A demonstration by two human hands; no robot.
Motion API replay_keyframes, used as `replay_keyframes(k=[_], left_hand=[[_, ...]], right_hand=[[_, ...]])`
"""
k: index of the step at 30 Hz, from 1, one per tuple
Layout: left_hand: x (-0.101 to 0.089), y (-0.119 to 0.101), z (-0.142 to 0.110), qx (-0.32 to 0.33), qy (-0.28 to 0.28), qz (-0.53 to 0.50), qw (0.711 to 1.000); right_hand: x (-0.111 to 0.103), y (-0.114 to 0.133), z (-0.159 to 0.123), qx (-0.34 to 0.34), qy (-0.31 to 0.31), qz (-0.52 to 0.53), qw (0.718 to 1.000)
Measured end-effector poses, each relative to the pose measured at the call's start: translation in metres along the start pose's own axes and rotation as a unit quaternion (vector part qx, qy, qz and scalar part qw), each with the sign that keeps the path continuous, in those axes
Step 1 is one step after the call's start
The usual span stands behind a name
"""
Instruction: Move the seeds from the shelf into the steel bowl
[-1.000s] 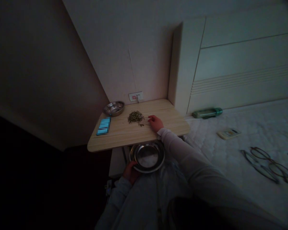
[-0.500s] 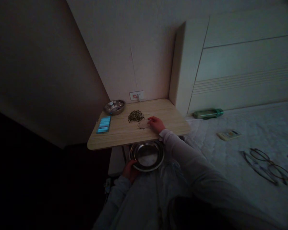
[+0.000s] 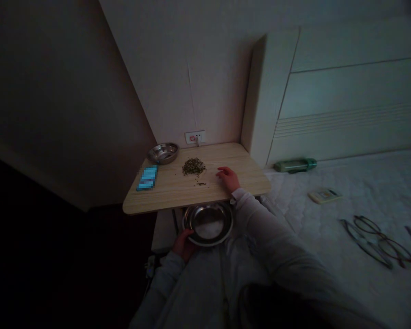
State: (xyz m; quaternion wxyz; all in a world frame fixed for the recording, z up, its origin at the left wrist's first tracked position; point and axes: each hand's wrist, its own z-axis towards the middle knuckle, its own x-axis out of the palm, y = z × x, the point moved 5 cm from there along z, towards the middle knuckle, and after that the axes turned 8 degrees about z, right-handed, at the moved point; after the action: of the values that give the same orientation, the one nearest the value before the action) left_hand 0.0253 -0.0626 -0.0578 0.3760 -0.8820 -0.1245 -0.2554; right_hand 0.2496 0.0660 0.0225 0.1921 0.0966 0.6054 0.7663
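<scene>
My left hand (image 3: 185,246) grips the rim of a shiny metal bowl (image 3: 225,236), held below the front edge of a small wooden table (image 3: 164,196); thumb on the rim, other fingers hidden beneath. Over the table's right half is my right hand (image 3: 229,179), fingers loosely bent and apart with nothing seen between them. To its left lies a pile of small dark green grains (image 3: 193,167). A short line of the same grains (image 3: 201,184) is scattered nearer the front edge.
A second metal bowl (image 3: 163,154) stands at the table's back left, behind a phone (image 3: 147,177) with a lit, blurred screen. A wall socket (image 3: 195,137) holds a plug. On the bed (image 3: 294,219) lie a green bottle (image 3: 295,165), a pale flat object (image 3: 324,195) and glasses (image 3: 380,237).
My right hand has drawn back slightly to the right, away from the pile. My left hand still holds the bowl in about the same place.
</scene>
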Motion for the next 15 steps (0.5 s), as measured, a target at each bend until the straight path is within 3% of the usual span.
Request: replay_keyframes(k=[3,6,15], left_hand=[[0.000,-0.001,-0.001,0.001,-0.017,0.013,1.000],[0.001,-0.001,0.000,-0.003,-0.019,0.023,1.000],[0.004,0.002,0.001,-0.018,0.001,0.011,1.000]], right_hand=[[-0.024,-0.007,0.010,0.008,-0.070,0.001,0.997],[-0.039,-0.007,0.018,0.004,-0.091,-0.035,0.995],[-0.016,0.005,0.020,-0.009,-0.014,-0.136,0.991]])
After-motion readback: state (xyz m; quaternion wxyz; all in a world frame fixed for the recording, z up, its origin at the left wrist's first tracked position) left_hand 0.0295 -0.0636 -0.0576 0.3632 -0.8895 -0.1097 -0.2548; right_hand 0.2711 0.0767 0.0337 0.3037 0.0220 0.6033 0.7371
